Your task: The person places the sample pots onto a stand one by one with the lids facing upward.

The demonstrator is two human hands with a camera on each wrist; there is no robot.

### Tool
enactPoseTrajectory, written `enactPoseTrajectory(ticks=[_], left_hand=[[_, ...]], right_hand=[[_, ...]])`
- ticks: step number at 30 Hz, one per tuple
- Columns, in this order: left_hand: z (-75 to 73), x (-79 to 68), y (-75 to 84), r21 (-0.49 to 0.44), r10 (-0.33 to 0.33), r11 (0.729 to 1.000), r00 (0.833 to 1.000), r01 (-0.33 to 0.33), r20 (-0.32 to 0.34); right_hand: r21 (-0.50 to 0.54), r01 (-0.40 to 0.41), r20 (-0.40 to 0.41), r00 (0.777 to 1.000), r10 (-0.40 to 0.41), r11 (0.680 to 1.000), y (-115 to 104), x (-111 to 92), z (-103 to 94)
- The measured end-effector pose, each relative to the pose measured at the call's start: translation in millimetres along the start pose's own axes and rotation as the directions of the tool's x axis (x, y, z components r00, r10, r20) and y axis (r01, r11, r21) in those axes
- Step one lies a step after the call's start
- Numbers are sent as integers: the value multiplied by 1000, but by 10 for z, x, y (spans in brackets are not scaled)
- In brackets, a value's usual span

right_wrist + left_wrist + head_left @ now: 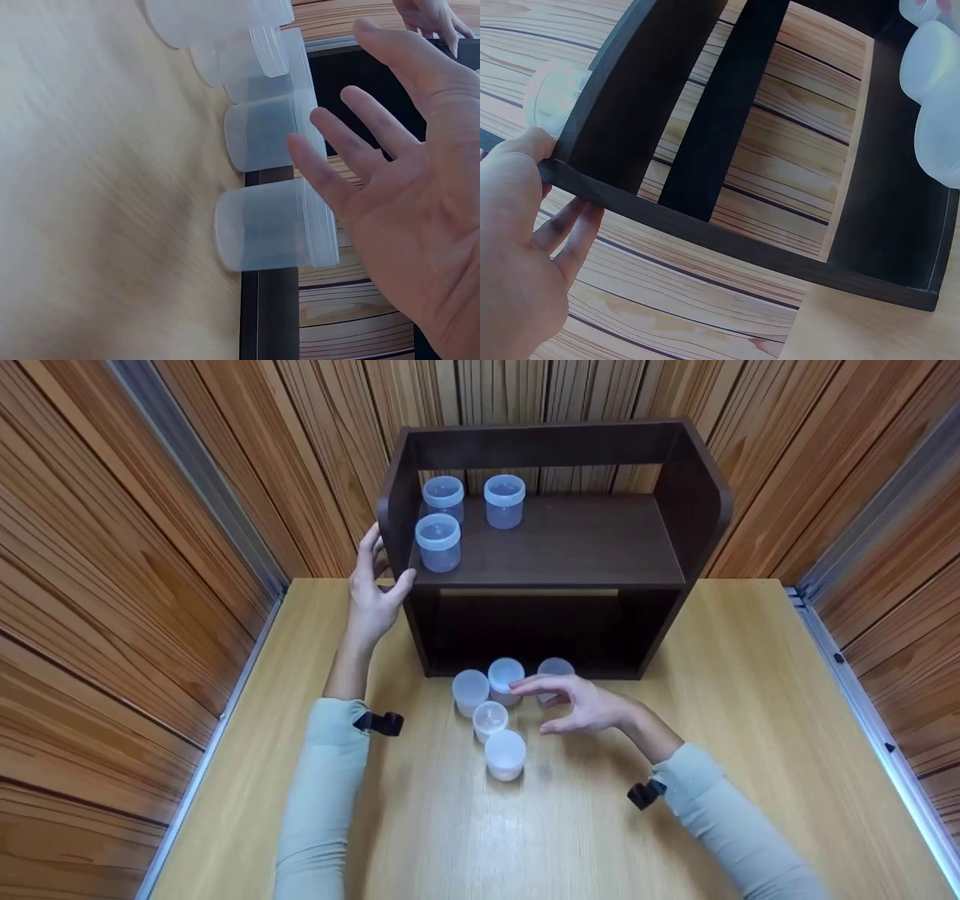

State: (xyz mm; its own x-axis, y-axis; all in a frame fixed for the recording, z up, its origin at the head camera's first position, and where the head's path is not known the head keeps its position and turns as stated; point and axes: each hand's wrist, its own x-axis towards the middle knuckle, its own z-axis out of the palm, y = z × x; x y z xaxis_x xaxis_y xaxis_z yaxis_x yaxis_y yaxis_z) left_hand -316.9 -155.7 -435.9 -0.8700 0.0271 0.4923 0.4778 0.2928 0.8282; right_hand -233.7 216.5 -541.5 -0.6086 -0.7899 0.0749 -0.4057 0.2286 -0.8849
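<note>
My left hand (pixel 373 604) holds the left side panel of a dark brown two-tier shelf (pixel 577 544), thumb at the panel's front edge and fingers along its outer side. In the left wrist view, the thumb and fingers lie on either side of the panel's edge. My right hand (pixel 589 705) hovers over the table with fingers spread and nothing in its grasp. Near its fingertips stand translucent plastic jars: one jar (pixel 506 679) by the fingers, another jar (pixel 556 667) partly hidden behind the hand, and a front jar (pixel 505 755).
Two further jars, a left jar (pixel 470 690) and a small-looking jar (pixel 490 720), stand in the same cluster before the shelf. Three lidded jars, including a front-left jar (pixel 439 544), occupy the upper tier's left part. Wood-patterned walls (pixel 135 547) enclose the wooden table (pixel 450 840).
</note>
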Motion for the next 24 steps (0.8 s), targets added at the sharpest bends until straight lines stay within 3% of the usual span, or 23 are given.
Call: enactPoseTrajectory(ticks=[7,17,24], left_hand=[[2,-4,13,5,-16,1000,1000,16,4],[-11,17,6,21,7,1000,1000,-7,-4],[-4,5,8,-6,-23,1000,1000,23,-9]], right_hand=[[25,-37,46,998,36,999,42,130,31],[61,15,119,993,-22,998,99,319,97],[80,14,127,992,-24,997,96,403,150]])
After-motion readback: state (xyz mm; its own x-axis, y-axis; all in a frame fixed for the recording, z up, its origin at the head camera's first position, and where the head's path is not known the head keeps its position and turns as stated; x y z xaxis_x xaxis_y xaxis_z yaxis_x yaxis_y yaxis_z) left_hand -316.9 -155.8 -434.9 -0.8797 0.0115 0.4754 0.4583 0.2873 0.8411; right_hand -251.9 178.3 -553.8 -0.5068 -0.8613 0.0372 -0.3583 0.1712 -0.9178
